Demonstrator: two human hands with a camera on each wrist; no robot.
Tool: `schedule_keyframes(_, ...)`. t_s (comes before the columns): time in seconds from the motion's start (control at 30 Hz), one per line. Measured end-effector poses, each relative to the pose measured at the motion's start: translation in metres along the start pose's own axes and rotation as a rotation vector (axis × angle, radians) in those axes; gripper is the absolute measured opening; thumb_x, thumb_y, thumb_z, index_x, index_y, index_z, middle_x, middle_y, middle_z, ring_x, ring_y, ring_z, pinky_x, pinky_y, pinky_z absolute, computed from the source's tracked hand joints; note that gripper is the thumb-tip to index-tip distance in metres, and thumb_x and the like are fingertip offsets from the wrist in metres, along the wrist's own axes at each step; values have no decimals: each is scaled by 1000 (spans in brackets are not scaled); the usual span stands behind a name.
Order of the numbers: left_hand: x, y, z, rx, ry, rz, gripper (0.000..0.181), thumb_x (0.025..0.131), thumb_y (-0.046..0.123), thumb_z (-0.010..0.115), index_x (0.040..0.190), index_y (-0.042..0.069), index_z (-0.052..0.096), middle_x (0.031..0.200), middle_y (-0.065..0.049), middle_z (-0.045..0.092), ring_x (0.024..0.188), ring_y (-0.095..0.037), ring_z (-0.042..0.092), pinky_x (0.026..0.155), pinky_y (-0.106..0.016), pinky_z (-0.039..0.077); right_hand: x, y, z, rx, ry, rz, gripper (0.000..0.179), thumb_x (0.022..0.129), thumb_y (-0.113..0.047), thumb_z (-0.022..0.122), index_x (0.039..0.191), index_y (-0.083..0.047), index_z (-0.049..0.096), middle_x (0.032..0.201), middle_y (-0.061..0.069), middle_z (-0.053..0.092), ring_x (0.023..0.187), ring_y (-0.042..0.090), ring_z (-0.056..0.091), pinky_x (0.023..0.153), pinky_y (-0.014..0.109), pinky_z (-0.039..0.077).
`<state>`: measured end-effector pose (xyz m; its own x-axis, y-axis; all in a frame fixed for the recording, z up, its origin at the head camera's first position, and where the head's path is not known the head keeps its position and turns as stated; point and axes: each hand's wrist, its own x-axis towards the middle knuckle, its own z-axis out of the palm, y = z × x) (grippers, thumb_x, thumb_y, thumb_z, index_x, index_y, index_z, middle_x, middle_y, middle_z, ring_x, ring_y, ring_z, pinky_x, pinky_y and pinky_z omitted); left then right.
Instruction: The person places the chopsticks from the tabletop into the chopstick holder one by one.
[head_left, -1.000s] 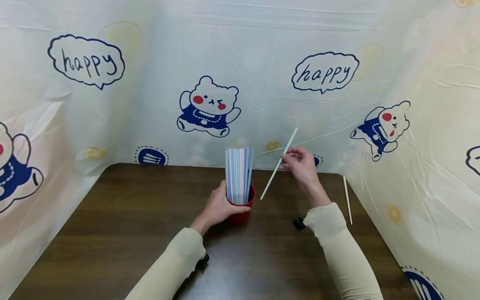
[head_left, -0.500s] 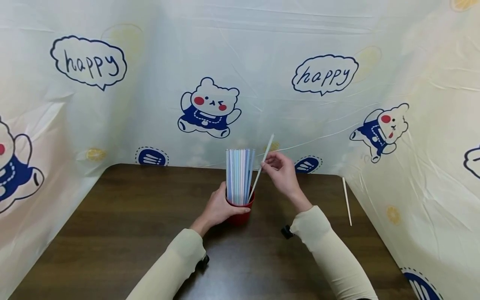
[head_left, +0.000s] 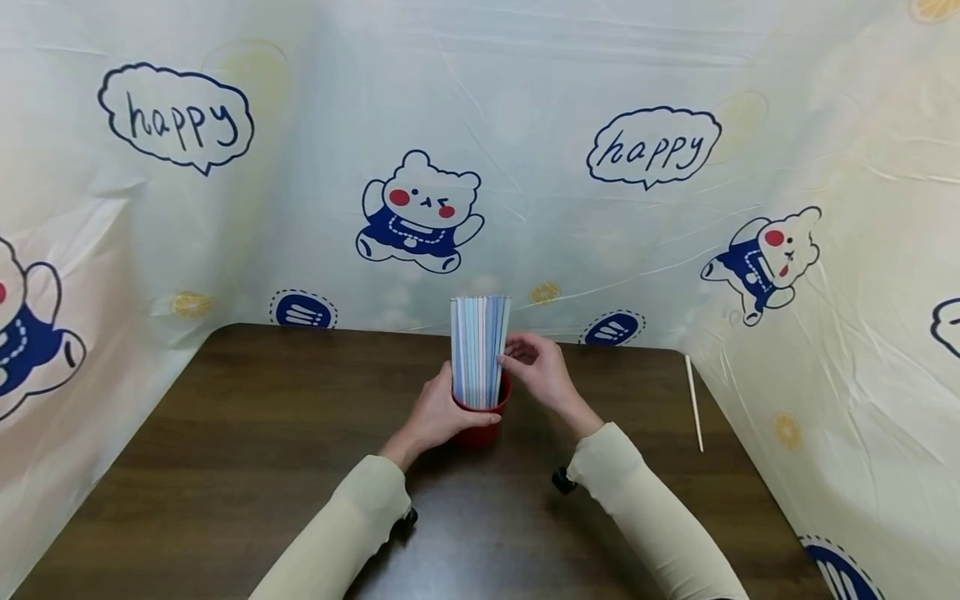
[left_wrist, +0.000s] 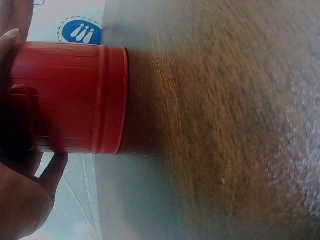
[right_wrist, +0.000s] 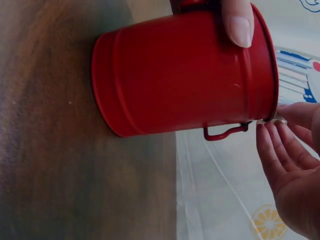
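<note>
A small red metal bucket [head_left: 478, 437] stands upright on the table and holds a dense bundle of pastel drinking straws [head_left: 477, 354]. My left hand [head_left: 433, 414] grips the bucket from the left, thumb across its front near the rim. In the left wrist view the bucket [left_wrist: 65, 100] has its base down at the wood. At the bundle's right edge, my right hand [head_left: 546, 375] pinches a straw between thumb and fingers, its lower part hidden inside the bucket. The right wrist view has those fingertips [right_wrist: 267, 131] right at the rim, beside a wire side handle [right_wrist: 225, 135].
One loose white straw [head_left: 694, 403] lies near the right edge of the brown wooden table [head_left: 300, 433]. A printed curtain [head_left: 540, 242] with bears and lettering hangs behind the table and along both sides.
My right hand has moved left and down, bringing its straw from the right of the bucket into it alongside the bundle. The left hand keeps its grip on the bucket.
</note>
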<state>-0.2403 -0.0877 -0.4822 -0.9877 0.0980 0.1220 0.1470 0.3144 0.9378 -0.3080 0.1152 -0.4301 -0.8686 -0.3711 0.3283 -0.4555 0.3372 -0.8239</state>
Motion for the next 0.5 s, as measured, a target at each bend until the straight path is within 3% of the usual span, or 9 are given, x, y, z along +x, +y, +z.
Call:
schedule_keyframes(0.3,0,3,-1,1,-7,-12,106,69,39,96,153,29,32,149,0,51,129,-24,56,111,-55,43,-2,1,-6,18,-9,29,26,94,-9,75,119,-8,68,104,9,70,93,22,68,88,35,59)
schedule_keyframes(0.5,0,1,-2,0,-7,-20,107,67,42,96,152,29,33,148,1,52,129,-23,56,111,-56,43,1,-3,-18,6,-11,21,30,97,-14,72,125,-3,65,106,13,69,90,26,69,80,36,60)
